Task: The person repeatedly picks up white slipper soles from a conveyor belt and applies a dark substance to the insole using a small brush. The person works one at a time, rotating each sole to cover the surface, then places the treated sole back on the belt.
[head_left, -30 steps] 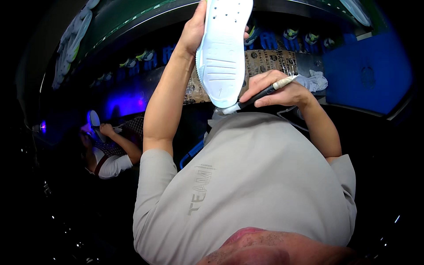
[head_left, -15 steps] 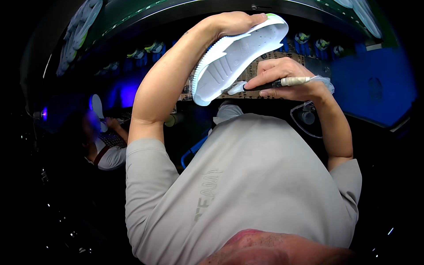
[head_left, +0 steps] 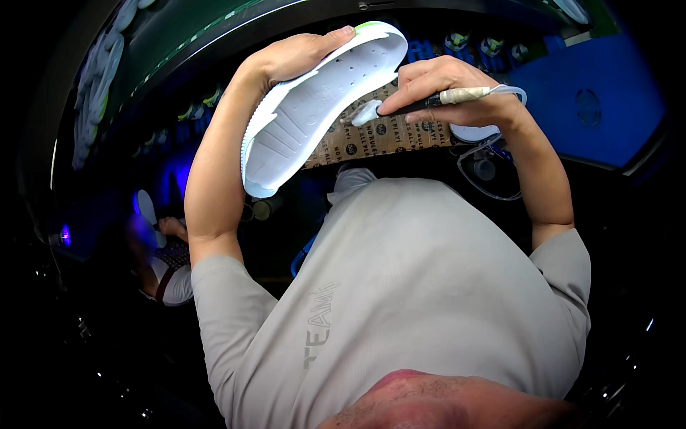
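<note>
A white shoe sole with raised side walls and a ridged edge is held up tilted, its hollow inner face in view. My left hand grips it by the far end, the thumb along the rim near a yellow-green patch. In my right hand is a brush with a black handle, pale wrapping round its back part and a clear tube leading off behind. Its whitish bristles point toward the sole's right edge, a small gap apart.
Printed brown cardboard covers the bench below. To the right lies a blue board; a white sole shows partly under my right wrist. Beyond run a green belt and several shoes on blue supports. Another person sits at left.
The sole has moved left and slightly nearer my body in the picture. The brush tip, earlier close against the sole's edge, now stands farther off it. The whole view has shifted somewhat.
</note>
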The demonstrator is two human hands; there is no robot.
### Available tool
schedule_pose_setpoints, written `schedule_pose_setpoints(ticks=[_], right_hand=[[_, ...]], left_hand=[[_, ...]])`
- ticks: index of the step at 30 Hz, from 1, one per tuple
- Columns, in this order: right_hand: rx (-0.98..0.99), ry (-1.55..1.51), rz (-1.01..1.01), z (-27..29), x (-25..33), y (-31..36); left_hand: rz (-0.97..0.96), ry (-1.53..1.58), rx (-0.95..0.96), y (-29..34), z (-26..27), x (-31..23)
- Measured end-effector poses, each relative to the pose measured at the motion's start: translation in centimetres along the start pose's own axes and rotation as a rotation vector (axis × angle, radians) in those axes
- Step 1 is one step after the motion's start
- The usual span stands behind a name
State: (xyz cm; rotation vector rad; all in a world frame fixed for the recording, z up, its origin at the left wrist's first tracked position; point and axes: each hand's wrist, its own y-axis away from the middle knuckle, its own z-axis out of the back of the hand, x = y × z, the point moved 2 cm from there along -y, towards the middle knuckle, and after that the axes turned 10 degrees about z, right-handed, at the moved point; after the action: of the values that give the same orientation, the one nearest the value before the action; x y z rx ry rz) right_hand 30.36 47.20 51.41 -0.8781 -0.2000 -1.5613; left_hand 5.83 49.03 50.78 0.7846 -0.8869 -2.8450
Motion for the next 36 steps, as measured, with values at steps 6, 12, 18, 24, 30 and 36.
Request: schedule_pose_setpoints(ticks=[6,12,18,24,30,36], right_hand=[[0.025,0.056,0.088,1.1,-1.5,-0.4],[0.027,0.195,0.014,2.6,-2.2,-0.8],[-0.180,-0.096,0.172,5.5,-1.6,-0.1],[-0.458,-0.140,0.016,6.3,-1.2,2.4],[-0.559,-0.246,-0.183,5.7,-2.0,4.7],[-0.719,-0.275,-0.340,5.3,-1.6,6.4]], left_hand=[[-0.003,0.014,-0.056,1.2,1.0,1.2],[-0.028,0.115,0.025,0.6,2.4,3.1],[-0.097,0.789,-0.056,2.5,5.7,1.7],[0.046,1.354,-0.834,-8.8,17.0,12.1],[0.005,0.001,-1.229,-13.2,23.3,19.8],[0.374,-0.331,-1.098,-14.0,25.9,27.1]])
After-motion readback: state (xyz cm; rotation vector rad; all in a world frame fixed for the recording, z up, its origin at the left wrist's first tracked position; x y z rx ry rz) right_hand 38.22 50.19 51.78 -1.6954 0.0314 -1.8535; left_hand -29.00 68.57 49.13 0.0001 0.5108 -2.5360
